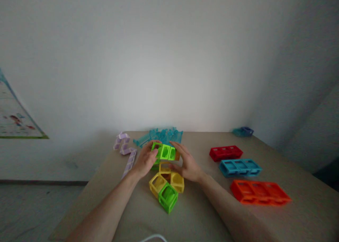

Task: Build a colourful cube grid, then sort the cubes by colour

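Note:
Bright green open-frame blocks (pixel 165 152) are held between my two hands near the middle of the table. My left hand (pixel 146 159) grips their left end, its thumb on the front. At the right end, my right hand (pixel 187 162) has its fingers curved round the row, touching a small orange-yellow part. Yellow frame blocks (pixel 177 181) lie just below my hands, close to the right thumb. A separate-looking green block (pixel 168 197) sits at their front, against the yellow ones.
Pale purple folded pieces (pixel 129 151) lie on the left of the table (pixel 201 213). Clear blue pieces (pixel 165 134) are behind my hands. On the right are red (pixel 226 153), blue (pixel 240 167) and orange (pixel 260 192) rows. A dark blue piece (pixel 247 131) stands far right.

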### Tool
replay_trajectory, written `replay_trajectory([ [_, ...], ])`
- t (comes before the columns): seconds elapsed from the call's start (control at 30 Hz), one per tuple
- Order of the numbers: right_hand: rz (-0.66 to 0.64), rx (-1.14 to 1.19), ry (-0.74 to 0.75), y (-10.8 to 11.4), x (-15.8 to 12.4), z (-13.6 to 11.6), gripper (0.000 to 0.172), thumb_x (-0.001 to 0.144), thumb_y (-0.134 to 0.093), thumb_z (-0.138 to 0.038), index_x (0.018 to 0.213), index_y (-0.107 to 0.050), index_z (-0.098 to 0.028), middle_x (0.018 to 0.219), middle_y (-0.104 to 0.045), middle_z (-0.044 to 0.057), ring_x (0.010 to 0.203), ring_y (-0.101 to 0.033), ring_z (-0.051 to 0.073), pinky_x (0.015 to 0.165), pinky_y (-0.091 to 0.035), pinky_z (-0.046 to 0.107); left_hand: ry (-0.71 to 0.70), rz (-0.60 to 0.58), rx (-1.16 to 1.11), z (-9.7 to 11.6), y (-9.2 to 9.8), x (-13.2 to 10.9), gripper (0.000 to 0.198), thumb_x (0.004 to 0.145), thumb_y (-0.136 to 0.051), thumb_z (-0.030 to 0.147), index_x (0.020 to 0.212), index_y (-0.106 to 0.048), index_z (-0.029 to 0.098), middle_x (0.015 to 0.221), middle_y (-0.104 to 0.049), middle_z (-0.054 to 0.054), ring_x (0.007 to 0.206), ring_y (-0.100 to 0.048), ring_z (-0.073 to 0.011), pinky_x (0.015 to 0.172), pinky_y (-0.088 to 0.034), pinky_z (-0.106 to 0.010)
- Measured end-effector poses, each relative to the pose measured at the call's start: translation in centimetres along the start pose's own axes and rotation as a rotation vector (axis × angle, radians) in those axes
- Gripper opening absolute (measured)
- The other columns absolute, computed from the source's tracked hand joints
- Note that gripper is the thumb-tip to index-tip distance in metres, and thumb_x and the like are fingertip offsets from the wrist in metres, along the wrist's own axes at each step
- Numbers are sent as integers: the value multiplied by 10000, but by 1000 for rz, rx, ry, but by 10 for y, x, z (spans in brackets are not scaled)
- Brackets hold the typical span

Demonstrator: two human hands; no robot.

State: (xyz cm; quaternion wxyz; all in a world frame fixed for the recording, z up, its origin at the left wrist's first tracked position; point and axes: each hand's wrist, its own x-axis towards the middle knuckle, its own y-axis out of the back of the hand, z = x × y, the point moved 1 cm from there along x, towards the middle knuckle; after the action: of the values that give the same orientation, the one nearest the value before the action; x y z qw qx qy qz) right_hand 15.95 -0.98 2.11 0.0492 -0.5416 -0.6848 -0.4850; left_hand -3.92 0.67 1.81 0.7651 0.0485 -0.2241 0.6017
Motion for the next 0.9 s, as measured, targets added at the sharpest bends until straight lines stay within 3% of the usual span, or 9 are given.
replay_trajectory([
  [0.13, 88, -55, -33, -4, 1, 3, 546, 855, -628, -401, 1351, -457, -249, 1296, -568, 115, 1221, -506, 281, 1030, -404, 459, 84, -91, -277, -3, -3, 0, 380, 804, -622, 458, 1093, -634, 210, 1043, -700, -91, 961, -658, -258, 800, -533, -420],
  [0.27, 119, -40, -40, 7, -1, -3, 586, 837, -649, -465, 1350, -481, -238, 1222, -627, 116, 1114, -587, 283, 957, -461, 414, 36, -132, -202, -3, -2, 1, 504, 769, -627, 600, 1112, -641, 231, 1068, -699, -105, 1013, -652, -294, 801, -545, -452],
  [0.37, 70, 83, -51, 12, -2, -8, 574, 859, -620, -462, 1358, -489, -210, 1202, -648, 110, 1070, -613, 274, 926, -472, 381, 36, -162, -95, -3, 0, 2, 475, 712, -736, 507, 1078, -661, 213, 1024, -716, -98, 997, -661, -308, 796, -546, -442],
  [0.47, 45, 238, -106, 9, -2, -12, 501, 894, -567, -454, 1315, -539, -185, 1112, -682, 80, 994, -629, 256, 873, -479, 353, 32, -122, -25, -5, 0, 2, 384, 698, -780, 363, 1022, -680, 182, 999, -729, -84, 969, -672, -284, 855, -524, -420],
  [0.6, 51, 423, -238, 1, 0, -15, 444, 868, -592, -471, 1202, -614, -179, 971, -685, 39, 865, -618, 216, 760, -484, 304, 24, -60, -16, -5, -3, 2, 351, 714, -771, 325, 1021, -678, 183, 1018, -731, -70, 980, -670, -258, 877, -514, -385],
  [0.8, -10, 800, -438, -5, 2, -18, 412, 813, -614, -537, 819, -671, -129, 644, -603, 14, 559, -523, 131, 521, -401, 234, 25, -31, -291, 9, -12, 1, 356, 673, -806, 361, 947, -687, 166, 1005, -725, -90, 987, -664, -276, 839, -526, -407],
  [0.9, 3, 834, -455, -5, 3, -18, 377, 791, -650, -512, 803, -663, -135, 668, -615, 12, 575, -532, 126, 527, -394, 225, 14, 94, -339, 11, -11, 4, 256, 663, -815, 295, 840, -686, 161, 882, -731, -52, 896, -682, -233, 817, -532, -375],
])
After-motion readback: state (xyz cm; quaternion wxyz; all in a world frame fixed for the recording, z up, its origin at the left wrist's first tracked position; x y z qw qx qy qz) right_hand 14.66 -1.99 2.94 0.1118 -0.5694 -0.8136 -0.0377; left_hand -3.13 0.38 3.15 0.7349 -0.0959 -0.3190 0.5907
